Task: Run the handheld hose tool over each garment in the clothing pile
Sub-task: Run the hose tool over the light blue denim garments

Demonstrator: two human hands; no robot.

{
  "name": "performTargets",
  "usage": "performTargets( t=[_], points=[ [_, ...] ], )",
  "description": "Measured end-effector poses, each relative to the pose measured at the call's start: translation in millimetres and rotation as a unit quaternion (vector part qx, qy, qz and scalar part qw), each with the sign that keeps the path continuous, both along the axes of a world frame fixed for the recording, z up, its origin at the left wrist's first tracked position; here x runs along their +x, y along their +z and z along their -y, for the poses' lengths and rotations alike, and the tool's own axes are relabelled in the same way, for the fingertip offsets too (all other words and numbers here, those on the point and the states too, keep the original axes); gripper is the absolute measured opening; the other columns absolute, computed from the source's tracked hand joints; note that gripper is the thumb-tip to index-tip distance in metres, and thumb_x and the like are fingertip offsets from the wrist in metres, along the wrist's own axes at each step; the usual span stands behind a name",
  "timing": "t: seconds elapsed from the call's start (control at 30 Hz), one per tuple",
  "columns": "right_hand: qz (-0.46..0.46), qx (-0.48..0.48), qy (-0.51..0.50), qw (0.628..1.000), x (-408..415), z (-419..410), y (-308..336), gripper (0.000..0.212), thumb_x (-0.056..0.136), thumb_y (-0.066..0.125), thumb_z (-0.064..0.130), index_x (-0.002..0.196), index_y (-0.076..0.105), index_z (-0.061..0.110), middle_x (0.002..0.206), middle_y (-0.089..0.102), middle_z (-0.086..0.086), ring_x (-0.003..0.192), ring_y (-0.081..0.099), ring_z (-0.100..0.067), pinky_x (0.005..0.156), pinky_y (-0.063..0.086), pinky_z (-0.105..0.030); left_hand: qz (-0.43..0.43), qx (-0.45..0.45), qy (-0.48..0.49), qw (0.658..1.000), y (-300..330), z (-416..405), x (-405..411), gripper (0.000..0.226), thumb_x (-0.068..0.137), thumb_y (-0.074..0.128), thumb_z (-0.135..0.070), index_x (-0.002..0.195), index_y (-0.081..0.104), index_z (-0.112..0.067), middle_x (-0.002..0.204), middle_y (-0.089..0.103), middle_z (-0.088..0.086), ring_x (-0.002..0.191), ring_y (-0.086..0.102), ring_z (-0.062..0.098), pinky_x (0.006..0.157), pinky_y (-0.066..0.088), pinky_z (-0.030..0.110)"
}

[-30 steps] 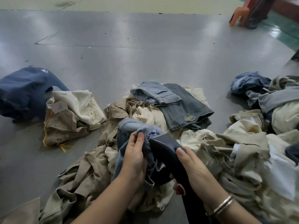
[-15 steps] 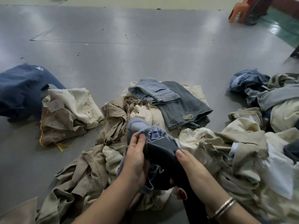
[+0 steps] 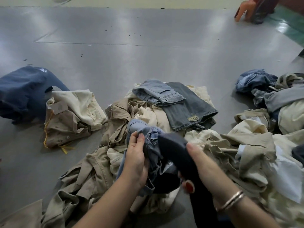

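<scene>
Left hand (image 3: 135,159) pinches light-blue jeans (image 3: 139,127); right hand (image 3: 199,163) grips the dark hose tool (image 3: 174,147) pressed against them. Folded grey jeans (image 3: 189,104) lie at twelve o'clock, a beige pile (image 3: 230,145) at three, a navy garment (image 3: 23,91) at ten.

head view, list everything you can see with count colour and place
light blue denim garment: 1, pale blue, centre, held up
hose tool: 1, dark, against that denim
folded jeans: 2, light blue on grey, atop centre pile
centre pile: 1, khaki and cream
small stack: 1, cream and tan, tagged, left
navy garment: 1, far left
right heap: 1, mixed cream, grey, blue
floor: grey
left hand: grips denim
right hand: grips tool, bangles on wrist
</scene>
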State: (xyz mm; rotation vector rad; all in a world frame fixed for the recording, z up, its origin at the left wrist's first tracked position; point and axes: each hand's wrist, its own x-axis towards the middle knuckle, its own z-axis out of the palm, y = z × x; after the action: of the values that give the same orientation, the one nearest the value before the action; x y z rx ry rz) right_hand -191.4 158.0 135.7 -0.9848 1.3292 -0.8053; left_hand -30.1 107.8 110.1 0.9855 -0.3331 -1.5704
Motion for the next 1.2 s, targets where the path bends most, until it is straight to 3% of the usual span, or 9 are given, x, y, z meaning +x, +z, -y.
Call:
performTargets(
  t=[0.13, 0.3, 0.43, 0.53, 0.67, 0.83, 0.9, 0.97, 1.2],
  points=[
    [-0.01, -0.052, 0.027, 0.998, 12, -11, -5, 0.036, 0.073, 0.044, 0.065, 0.08, 0.066, 0.037, 0.071, 0.069, 0.006, 0.059, 0.062, 0.001, 0.052, 0.046, -0.012, 0.024, 0.0, -0.026, 0.999, -3, -1, -2, 0.018, 0.101, 0.041, -0.018, 0.095, 0.058, -0.019, 0.086, 0.072, 0.005, 0.074, 0.07, 0.017, 0.066, 0.059, 0.031],
    [-0.063, -0.029, -0.122, 0.99, -14, 27, 4, 0.048, 0.097, 0.037, 0.051, 0.093, 0.061, 0.01, 0.084, 0.069, -0.019, 0.069, 0.062, -0.025, 0.07, 0.052, -0.038, 0.029, -0.018, -0.033, 0.999, -3, -2, 3, 0.017, 0.101, 0.041, -0.016, 0.102, 0.058, -0.017, 0.095, 0.073, 0.008, 0.082, 0.07, 0.019, 0.071, 0.059, 0.033],
    [-0.037, -0.013, -0.036, 0.999, -18, 18, 13, 0.062, 0.079, 0.04, 0.07, 0.093, 0.063, 0.015, 0.066, 0.068, -0.007, 0.051, 0.061, -0.019, 0.045, 0.048, -0.025, 0.068, -0.06, -0.078, 0.993, -3, -2, 6, 0.026, 0.101, 0.037, -0.007, 0.115, 0.056, -0.018, 0.101, 0.073, 0.008, 0.091, 0.071, 0.021, 0.071, 0.058, 0.031],
    [-0.021, -0.036, 0.035, 0.999, -1, -2, 9, 0.047, 0.067, 0.045, 0.069, 0.088, 0.064, 0.032, 0.067, 0.069, 0.006, 0.058, 0.065, -0.015, 0.049, 0.051, -0.024, 0.091, -0.066, -0.106, 0.988, -6, -2, 4, 0.032, 0.1, 0.036, -0.001, 0.114, 0.056, -0.023, 0.096, 0.074, 0.006, 0.085, 0.071, 0.02, 0.066, 0.057, 0.029],
    [-0.054, -0.086, 0.025, 0.994, -4, -2, 1, 0.045, 0.073, 0.041, 0.063, 0.087, 0.062, 0.026, 0.073, 0.066, 0.019, 0.071, 0.063, 0.002, 0.064, 0.048, -0.012, 0.122, -0.076, -0.136, 0.98, -11, -5, 2, 0.036, 0.099, 0.036, 0.0, 0.11, 0.058, -0.026, 0.098, 0.073, 0.008, 0.088, 0.071, 0.022, 0.069, 0.057, 0.029],
    [-0.111, -0.074, -0.05, 0.99, -19, 25, -6, 0.046, 0.094, 0.036, 0.053, 0.09, 0.061, 0.014, 0.088, 0.066, -0.013, 0.077, 0.058, -0.019, 0.08, 0.045, -0.034, 0.142, -0.084, -0.149, 0.975, -14, -7, 3, 0.04, 0.099, 0.036, 0.001, 0.105, 0.062, -0.03, 0.099, 0.074, 0.004, 0.091, 0.071, 0.02, 0.069, 0.056, 0.027],
    [-0.069, -0.052, -0.097, 0.991, -29, 36, 3, 0.048, 0.098, 0.036, 0.05, 0.092, 0.059, 0.008, 0.084, 0.065, -0.022, 0.068, 0.059, -0.024, 0.065, 0.048, -0.033, 0.153, -0.081, -0.143, 0.974, -14, -8, 5, 0.04, 0.099, 0.038, 0.0, 0.106, 0.062, -0.031, 0.104, 0.073, 0.004, 0.096, 0.07, 0.021, 0.072, 0.057, 0.028],
    [-0.042, -0.053, -0.092, 0.994, -32, 34, 11, 0.052, 0.095, 0.037, 0.055, 0.091, 0.058, 0.008, 0.076, 0.066, -0.02, 0.057, 0.061, -0.022, 0.052, 0.047, -0.028, 0.175, -0.084, -0.129, 0.972, -13, -5, 7, 0.038, 0.099, 0.038, 0.0, 0.109, 0.06, -0.029, 0.109, 0.071, 0.005, 0.1, 0.068, 0.021, 0.077, 0.056, 0.029],
    [-0.111, -0.115, 0.069, 0.985, -3, 1, -6, 0.039, 0.076, 0.035, 0.063, 0.087, 0.058, 0.033, 0.081, 0.064, 0.016, 0.08, 0.06, 0.014, 0.073, 0.041, -0.004, 0.265, -0.103, -0.153, 0.946, -17, -4, 3, 0.038, 0.097, 0.039, 0.007, 0.112, 0.055, -0.025, 0.114, 0.066, 0.006, 0.104, 0.064, 0.019, 0.089, 0.053, 0.033]
  ],
)
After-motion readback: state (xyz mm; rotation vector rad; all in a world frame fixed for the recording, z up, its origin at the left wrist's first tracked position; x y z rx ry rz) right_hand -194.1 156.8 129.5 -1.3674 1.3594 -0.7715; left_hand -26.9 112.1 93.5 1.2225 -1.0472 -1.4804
